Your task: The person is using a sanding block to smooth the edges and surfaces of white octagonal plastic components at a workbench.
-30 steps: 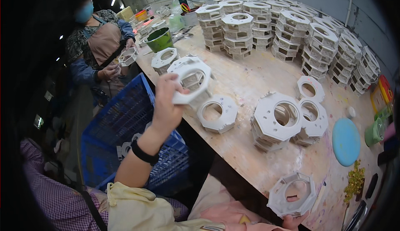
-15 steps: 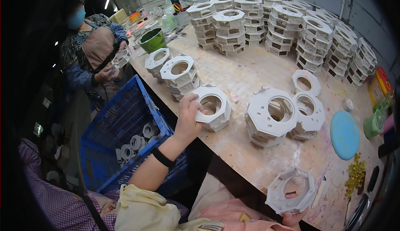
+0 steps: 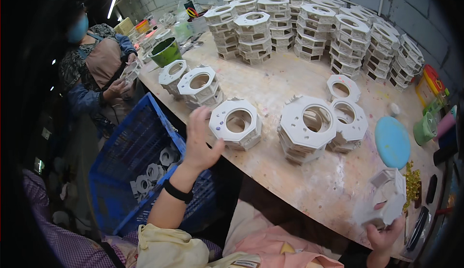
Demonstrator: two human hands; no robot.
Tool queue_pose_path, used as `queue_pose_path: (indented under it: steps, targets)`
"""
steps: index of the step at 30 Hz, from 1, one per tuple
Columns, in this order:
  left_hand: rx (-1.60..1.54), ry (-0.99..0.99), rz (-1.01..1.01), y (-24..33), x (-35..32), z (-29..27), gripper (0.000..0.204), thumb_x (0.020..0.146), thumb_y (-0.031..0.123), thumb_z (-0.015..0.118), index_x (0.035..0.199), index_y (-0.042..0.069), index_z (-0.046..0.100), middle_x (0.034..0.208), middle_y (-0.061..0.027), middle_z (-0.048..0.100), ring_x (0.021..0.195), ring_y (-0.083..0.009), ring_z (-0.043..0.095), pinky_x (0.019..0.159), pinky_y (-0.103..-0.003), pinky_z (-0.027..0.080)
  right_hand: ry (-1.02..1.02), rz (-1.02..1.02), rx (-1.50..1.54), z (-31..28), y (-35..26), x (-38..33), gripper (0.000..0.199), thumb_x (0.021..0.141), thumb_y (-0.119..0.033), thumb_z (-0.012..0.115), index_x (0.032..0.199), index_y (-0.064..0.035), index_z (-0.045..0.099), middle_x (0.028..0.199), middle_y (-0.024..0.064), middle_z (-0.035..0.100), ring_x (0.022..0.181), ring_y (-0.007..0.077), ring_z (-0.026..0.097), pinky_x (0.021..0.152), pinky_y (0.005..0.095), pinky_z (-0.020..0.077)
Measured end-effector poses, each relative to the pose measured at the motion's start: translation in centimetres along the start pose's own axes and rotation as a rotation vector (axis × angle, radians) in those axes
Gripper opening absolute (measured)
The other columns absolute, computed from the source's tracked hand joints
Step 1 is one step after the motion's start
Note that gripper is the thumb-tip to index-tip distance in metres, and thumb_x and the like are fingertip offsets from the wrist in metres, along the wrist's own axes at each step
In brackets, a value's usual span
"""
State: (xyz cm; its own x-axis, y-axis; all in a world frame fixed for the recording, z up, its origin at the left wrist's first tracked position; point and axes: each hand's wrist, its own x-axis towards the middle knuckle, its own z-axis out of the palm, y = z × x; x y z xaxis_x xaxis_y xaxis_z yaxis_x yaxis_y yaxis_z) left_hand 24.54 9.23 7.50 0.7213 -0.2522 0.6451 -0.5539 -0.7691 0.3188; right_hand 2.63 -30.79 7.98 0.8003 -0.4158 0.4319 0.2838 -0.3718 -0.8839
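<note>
My left hand [image 3: 200, 144] is raised off the table's near edge, its fingers apart and nothing in them. Just right of it stands a white octagonal frame [image 3: 220, 115] with a round hole in its top and a few dark spots on its rim. At the lower right, my right hand [image 3: 385, 237] grips the lower edge of another white octagonal frame [image 3: 392, 210], tilted and slightly blurred. Between the hands is a short stack of white octagonal frames [image 3: 296, 127], with two more frames [image 3: 356, 128] close to its right.
Tall stacks of white frames [image 3: 253, 36] fill the table's back. A green bucket [image 3: 164, 52] stands far left, above a blue crate [image 3: 104, 169] with pale parts inside. A blue disc [image 3: 392, 142] and green cup [image 3: 425, 128] lie right. A masked co-worker [image 3: 99, 62] handles a pale piece.
My left hand has let go of the octagonal frame and drawn back to the left, fingers spreading. My right hand has carried its frame right and up, tilting it. The view has shifted slightly.
</note>
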Motion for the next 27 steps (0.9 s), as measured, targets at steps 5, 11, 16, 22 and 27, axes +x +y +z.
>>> queue_pose_path:
  steps: [5, 11, 16, 22, 27]
  targets:
    - [0.119, 0.122, -0.208, -6.9, 0.9, -3.2, 0.049, 0.068, 0.007, 0.06, 0.114, -0.002, 0.044, 0.111, -0.0199, 0.046, 0.109, -0.0348, 0.042, 0.097, -0.04, 0.032, -0.364, -0.119, -0.989, 0.8, -2.1, 4.0, 0.035, 0.054, -0.026, 0.075, 0.068, -0.001, 0.055, 0.052, 0.0085, 0.05, 0.044, 0.0236, 0.051, 0.047, 0.0328, 0.0421]
    - [0.047, -0.064, -0.383, -12.1, 2.9, -4.3, 0.059, 0.068, 0.02, 0.07, 0.119, 0.003, 0.045, 0.113, -0.0197, 0.046, 0.111, -0.0334, 0.041, 0.098, -0.039, 0.033, -0.54, -0.079, -1.215, 2.3, -0.6, 4.8, 0.037, 0.053, -0.029, 0.077, 0.068, -0.0021, 0.056, 0.056, 0.0123, 0.055, 0.052, 0.0288, 0.057, 0.052, 0.0377, 0.045]
    - [-0.113, -0.241, -0.393, -13.0, 5.1, -2.9, 0.076, 0.065, 0.029, 0.076, 0.129, 0.012, 0.039, 0.127, -0.023, 0.032, 0.118, -0.0361, 0.035, 0.101, -0.04, 0.032, -0.611, -0.028, -1.243, 2.5, -0.8, 4.8, 0.042, 0.051, -0.032, 0.08, 0.07, -0.0029, 0.057, 0.058, 0.0118, 0.057, 0.056, 0.0286, 0.058, 0.055, 0.0366, 0.0447]
    - [0.026, -0.212, -0.463, -12.9, 6.0, -0.9, 0.07, 0.064, 0.033, 0.077, 0.124, 0.013, 0.048, 0.122, -0.023, 0.038, 0.114, -0.0364, 0.042, 0.098, -0.038, 0.036, -0.226, -0.005, -1.001, 2.2, -2.0, 3.2, 0.033, 0.054, -0.012, 0.079, 0.074, -0.0017, 0.055, 0.053, 0.0091, 0.051, 0.049, 0.0252, 0.052, 0.048, 0.0324, 0.0395]
    - [-0.006, -0.123, -0.416, -12.7, 6.3, 0.0, 0.058, 0.066, 0.032, 0.077, 0.116, 0.014, 0.054, 0.115, -0.0206, 0.041, 0.107, -0.0349, 0.046, 0.094, -0.038, 0.038, -0.214, -0.031, -0.955, 1.8, -4.4, 1.2, 0.028, 0.059, -0.006, 0.074, 0.079, -0.0014, 0.055, 0.057, 0.0109, 0.051, 0.049, 0.0232, 0.051, 0.048, 0.0317, 0.0385]
